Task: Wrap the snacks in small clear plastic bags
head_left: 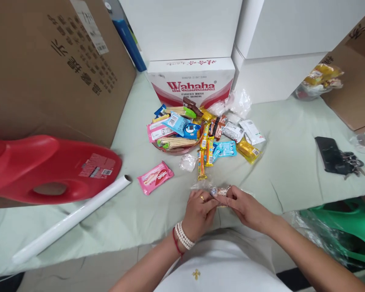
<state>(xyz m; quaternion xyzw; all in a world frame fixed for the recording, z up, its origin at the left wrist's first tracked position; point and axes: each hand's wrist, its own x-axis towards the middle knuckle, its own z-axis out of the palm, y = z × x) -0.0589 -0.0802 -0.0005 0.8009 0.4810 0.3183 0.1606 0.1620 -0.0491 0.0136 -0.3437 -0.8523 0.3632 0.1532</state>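
Close to the table's front edge, my left hand (198, 211) and my right hand (247, 207) meet around a small wrapped snack (222, 190). Fingers of both hands are closed on its wrapper and cover much of it, so its exact kind is unclear. Clear plastic lies by the left fingertips. Just beyond are yellow snack sticks (202, 164), a crumpled clear wrapper (187, 162) and a pink Nabati wafer packet (155, 177). Farther back, a plate (182, 151) bears a heap of packaged snacks, with a light blue packet (177, 123) on top.
Behind the snacks stands a Wahaha water carton (191, 83) beside white boxes (261, 77). At left are a large cardboard box (48, 81), a red plastic jug (61, 170) and a white roll (73, 221). A phone (327, 152) with keys (351, 164) lies at right.
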